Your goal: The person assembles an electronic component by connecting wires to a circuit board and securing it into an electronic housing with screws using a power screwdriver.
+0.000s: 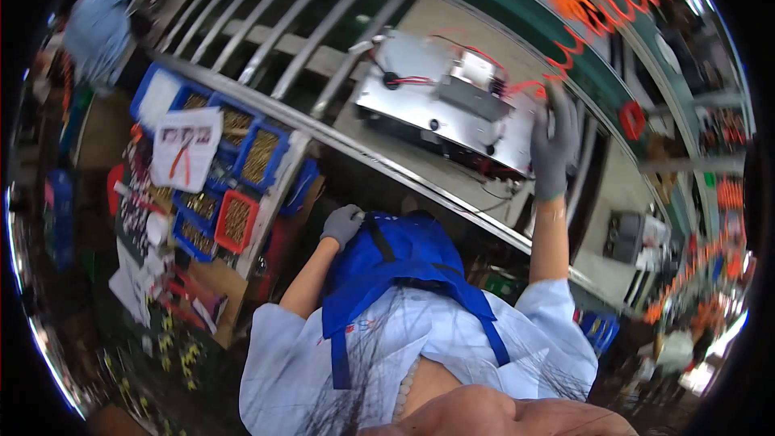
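My right hand (pixel 554 144), in a grey glove, is raised by the right end of a flat silver metal unit (pixel 412 101). Its fingers look stretched upward, slightly blurred, close to the lower end of an orange coiled hose (pixel 567 56); I cannot tell whether they touch it. On the unit sit a grey bracket with a white block (pixel 475 81) and red and black wires. My left hand (pixel 342 224), also gloved, is low beside my blue apron (pixel 404 254), fingers curled in; what they hold, if anything, is hidden.
Metal rollers (pixel 278 28) run left of the unit. Blue bins of small fasteners (pixel 260 155), a red bin (pixel 235 220) and red-handled pliers (pixel 181 163) on a printed sheet lie at left. Another person (pixel 101 28) is at the far left. Orange coils hang overhead.
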{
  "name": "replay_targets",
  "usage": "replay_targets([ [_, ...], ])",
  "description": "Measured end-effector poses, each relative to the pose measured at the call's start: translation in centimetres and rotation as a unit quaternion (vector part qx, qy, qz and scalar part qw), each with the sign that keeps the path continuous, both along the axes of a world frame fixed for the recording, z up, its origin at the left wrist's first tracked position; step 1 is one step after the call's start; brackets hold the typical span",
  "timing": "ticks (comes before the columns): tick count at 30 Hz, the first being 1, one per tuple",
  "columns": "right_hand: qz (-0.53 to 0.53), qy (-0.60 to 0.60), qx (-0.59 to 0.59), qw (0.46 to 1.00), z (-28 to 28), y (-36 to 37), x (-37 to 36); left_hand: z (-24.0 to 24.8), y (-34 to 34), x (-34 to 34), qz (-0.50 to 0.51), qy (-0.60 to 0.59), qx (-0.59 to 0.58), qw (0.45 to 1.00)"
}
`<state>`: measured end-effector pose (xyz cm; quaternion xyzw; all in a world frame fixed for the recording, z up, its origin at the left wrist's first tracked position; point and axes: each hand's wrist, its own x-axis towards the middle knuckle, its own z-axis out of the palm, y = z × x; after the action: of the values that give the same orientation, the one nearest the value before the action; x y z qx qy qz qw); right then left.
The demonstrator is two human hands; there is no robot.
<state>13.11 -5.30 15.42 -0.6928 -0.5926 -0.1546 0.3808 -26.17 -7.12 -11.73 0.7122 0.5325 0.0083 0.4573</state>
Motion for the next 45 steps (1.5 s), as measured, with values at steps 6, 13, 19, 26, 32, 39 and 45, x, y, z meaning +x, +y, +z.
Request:
replay_targets([
  [6, 0.328, 0.138, -0.232, 0.905, -5.9, -3.9, -13.7, -5.1, -4.9, -5.7, 0.290, -0.025, -0.075, 0.954],
  [13, 0.572, 0.012, -0.416, 0.707, -12.5, -3.8, -17.2, -7.5, -25.5, -10.4, 0.737, -0.150, -0.211, 0.624],
  [19, 0.565, -0.103, -0.452, 0.683, -11.2, -2.5, -20.6, -8.9, -38.8, -11.2, 0.798, -0.093, -0.237, 0.547],
  [26, 0.578, -0.146, -0.456, 0.661, -14.1, -5.6, -29.5, -10.2, -44.3, -25.7, 0.884, 0.130, 0.027, 0.448],
  [32, 0.606, -0.084, -0.485, 0.624, -14.0, -10.2, -42.2, 1.1, -33.7, -49.8, 0.766, 0.288, 0.113, 0.564],
  [39, 0.531, -0.110, -0.536, 0.647, -10.0, -13.2, -51.8, -2.4, -29.5, -70.0, 0.677, 0.453, 0.111, 0.568],
  [45, 0.513, -0.137, -0.565, 0.632, -10.2, -13.0, -53.3, 0.3, -27.7, -71.2, 0.710, 0.369, 0.027, 0.599],
])
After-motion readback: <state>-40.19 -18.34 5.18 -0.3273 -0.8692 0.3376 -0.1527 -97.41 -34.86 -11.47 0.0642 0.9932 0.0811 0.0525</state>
